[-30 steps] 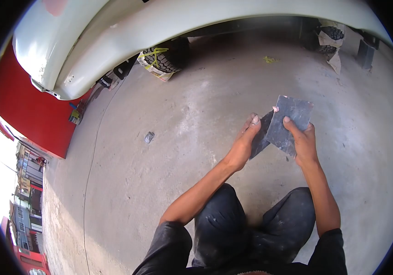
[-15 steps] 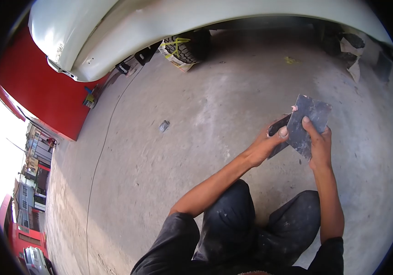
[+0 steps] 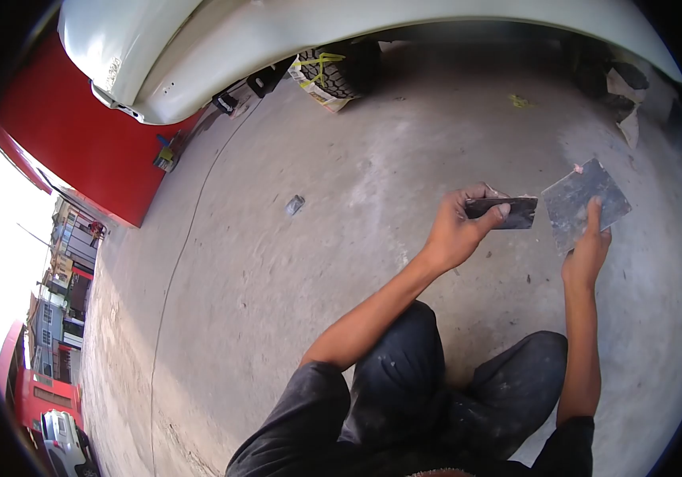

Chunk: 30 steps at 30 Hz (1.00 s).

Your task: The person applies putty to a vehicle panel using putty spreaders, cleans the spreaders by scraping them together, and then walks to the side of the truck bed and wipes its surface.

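Observation:
My left hand (image 3: 458, 229) is closed around a dark, flat putty spreader (image 3: 522, 213), its thumb pressed on the near face. A thin pale line of paste runs along that spreader's upper edge. To the right, my right hand (image 3: 585, 258) grips a grey square putty spreader (image 3: 575, 208) with its thumb on top. Pale smears mark this sheet, and a small pink lump sits by its upper corner. A narrow gap separates the two spreaders. Both are held above the concrete floor, in front of my bent knees.
A pale car body (image 3: 293, 36) overhangs the top of the view. Beneath it stand a tyre (image 3: 329, 75) partly covered with paper and yellow tape, and another papered part at right. A small crumpled item (image 3: 295, 205) lies on the floor (image 3: 277, 318). A red wall (image 3: 86, 143) rises at left.
The spreaders, overlapping before, are now apart. My right hand has moved right and slightly down with its sheet; my left hand has turned its spreader nearly level. The view has shifted slightly.

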Motion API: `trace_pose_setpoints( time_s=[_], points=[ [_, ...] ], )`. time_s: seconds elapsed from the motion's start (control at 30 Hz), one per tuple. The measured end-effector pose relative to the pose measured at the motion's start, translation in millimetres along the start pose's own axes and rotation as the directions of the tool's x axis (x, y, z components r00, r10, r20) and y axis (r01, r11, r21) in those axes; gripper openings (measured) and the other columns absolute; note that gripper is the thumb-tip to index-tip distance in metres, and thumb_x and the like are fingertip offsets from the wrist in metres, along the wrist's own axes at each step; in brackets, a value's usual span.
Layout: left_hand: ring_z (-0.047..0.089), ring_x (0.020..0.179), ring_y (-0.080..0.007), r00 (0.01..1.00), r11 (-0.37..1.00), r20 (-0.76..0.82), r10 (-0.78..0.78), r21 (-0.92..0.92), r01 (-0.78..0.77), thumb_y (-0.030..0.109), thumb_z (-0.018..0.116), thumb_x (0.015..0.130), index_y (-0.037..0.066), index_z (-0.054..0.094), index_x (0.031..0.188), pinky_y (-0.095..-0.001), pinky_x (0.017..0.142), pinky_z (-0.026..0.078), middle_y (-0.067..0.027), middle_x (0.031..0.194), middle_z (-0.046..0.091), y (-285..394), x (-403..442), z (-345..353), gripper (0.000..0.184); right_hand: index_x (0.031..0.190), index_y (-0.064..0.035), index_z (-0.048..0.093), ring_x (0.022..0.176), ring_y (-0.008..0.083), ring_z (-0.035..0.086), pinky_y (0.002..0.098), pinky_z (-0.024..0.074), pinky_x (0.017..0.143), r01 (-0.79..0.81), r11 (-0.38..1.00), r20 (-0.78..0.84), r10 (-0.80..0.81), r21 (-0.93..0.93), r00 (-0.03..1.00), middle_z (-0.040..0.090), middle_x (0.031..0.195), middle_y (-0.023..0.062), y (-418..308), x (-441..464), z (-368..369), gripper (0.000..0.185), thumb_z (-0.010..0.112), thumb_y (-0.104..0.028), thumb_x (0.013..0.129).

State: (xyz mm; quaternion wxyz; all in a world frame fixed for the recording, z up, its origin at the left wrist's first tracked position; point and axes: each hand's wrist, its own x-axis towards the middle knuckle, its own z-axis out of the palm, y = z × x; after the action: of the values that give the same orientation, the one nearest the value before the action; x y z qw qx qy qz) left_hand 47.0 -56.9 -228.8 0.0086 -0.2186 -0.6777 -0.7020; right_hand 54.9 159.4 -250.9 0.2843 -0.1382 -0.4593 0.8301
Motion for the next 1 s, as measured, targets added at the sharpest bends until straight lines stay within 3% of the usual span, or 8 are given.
trace_pose_setpoints(
  time_s=[0.1, 0.2, 0.3, 0.4, 0.63, 0.73, 0.83, 1.0],
  points=[
    [0.052, 0.072, -0.0060, 0.987, 0.986, -0.028, -0.160, 0.040, 0.161, 0.038, 0.067, 0.098, 0.002, 0.067, 0.088, -0.0254, 0.070, 0.047, 0.0022, 0.075, 0.060, -3, 5, -5, 0.038, 0.139, 0.0004, 0.051, 0.117, 0.0215, 0.061, 0.0356, 0.0465, 0.101, -0.179, 0.959, 0.118, 0.156, 0.219, 0.981, 0.063, 0.130, 0.0085, 5, -1, -5, 0.051, 0.055, -0.036, 0.103],
    [0.048, 0.066, -0.0063, 0.992, 0.996, 0.125, -0.026, 0.085, 0.016, 0.047, 0.062, 0.100, 0.003, 0.063, 0.081, -0.0266, 0.064, 0.043, 0.0016, 0.071, 0.057, -38, 13, -7, 0.048, 0.137, -0.0006, 0.053, 0.113, 0.0209, 0.063, 0.0363, 0.0520, 0.090, -0.254, 0.943, 0.325, 0.176, 0.215, 0.929, 0.063, 0.129, 0.0083, 9, -4, -11, 0.048, 0.052, -0.036, 0.104],
    [0.046, 0.064, -0.0069, 0.970, 0.991, 0.216, -0.111, 0.097, 0.092, 0.054, 0.054, 0.102, 0.002, 0.063, 0.080, -0.0274, 0.061, 0.041, 0.0011, 0.069, 0.055, -40, 9, 0, 0.058, 0.134, -0.0026, 0.055, 0.097, 0.0165, 0.067, 0.0339, 0.0540, 0.068, -0.288, 0.943, 0.269, 0.237, 0.165, 0.933, 0.067, 0.118, 0.0065, 3, -17, 8, 0.043, 0.054, -0.033, 0.104],
    [0.050, 0.068, -0.0078, 0.981, 0.994, 0.158, -0.108, 0.000, 0.110, 0.052, 0.051, 0.104, 0.000, 0.067, 0.089, -0.0283, 0.063, 0.043, -0.0003, 0.074, 0.058, -25, 4, 11, 0.057, 0.121, -0.0044, 0.063, 0.088, 0.0144, 0.068, 0.0302, 0.0538, 0.065, -0.169, 0.972, 0.541, 0.232, -0.165, 0.809, 0.070, 0.106, 0.0051, -3, -25, 4, 0.032, 0.061, -0.029, 0.101],
    [0.052, 0.074, -0.0073, 0.960, 0.979, 0.215, -0.178, 0.134, 0.152, 0.043, 0.057, 0.104, -0.001, 0.067, 0.094, -0.0275, 0.066, 0.044, 0.0012, 0.081, 0.061, -7, 1, -2, 0.046, 0.106, -0.0060, 0.067, 0.074, 0.0115, 0.063, 0.0270, 0.0472, 0.054, -0.242, 0.970, 0.389, 0.235, -0.031, 0.891, 0.067, 0.090, 0.0021, 1, -9, 1, 0.030, 0.063, -0.035, 0.100],
    [0.050, 0.073, -0.0060, 0.989, 0.994, 0.104, -0.107, -0.002, 0.108, 0.040, 0.056, 0.105, 0.000, 0.067, 0.091, -0.0262, 0.064, 0.043, 0.0027, 0.081, 0.060, -18, 3, -5, 0.043, 0.095, -0.0059, 0.068, 0.063, 0.0131, 0.056, 0.0295, 0.0443, 0.052, -0.282, 0.958, 0.233, 0.265, 0.042, 0.936, 0.060, 0.075, 0.0012, 12, 3, -5, 0.043, 0.056, -0.047, 0.102],
    [0.045, 0.070, -0.0044, 0.989, 0.993, -0.139, -0.041, -0.113, 0.025, 0.037, 0.055, 0.105, 0.001, 0.063, 0.083, -0.0267, 0.061, 0.038, 0.0063, 0.075, 0.055, -28, 14, -3, 0.043, 0.094, -0.0026, 0.070, 0.062, 0.0146, 0.058, 0.0292, 0.0474, 0.054, -0.326, 0.937, 0.373, 0.349, -0.127, 0.860, 0.061, 0.072, 0.0041, 14, 2, -14, 0.059, 0.046, -0.056, 0.104],
    [0.044, 0.065, -0.0057, 0.960, 0.980, -0.277, -0.046, 0.173, 0.097, 0.040, 0.054, 0.105, 0.000, 0.064, 0.082, -0.0292, 0.057, 0.038, 0.0053, 0.070, 0.054, -44, 20, -13, 0.047, 0.097, 0.0048, 0.070, 0.067, 0.0164, 0.065, 0.0287, 0.0545, 0.062, -0.059, 0.891, 0.728, 0.405, -0.450, 0.553, 0.066, 0.075, 0.0082, 7, -33, 5, 0.076, 0.040, -0.064, 0.102]
  ],
)
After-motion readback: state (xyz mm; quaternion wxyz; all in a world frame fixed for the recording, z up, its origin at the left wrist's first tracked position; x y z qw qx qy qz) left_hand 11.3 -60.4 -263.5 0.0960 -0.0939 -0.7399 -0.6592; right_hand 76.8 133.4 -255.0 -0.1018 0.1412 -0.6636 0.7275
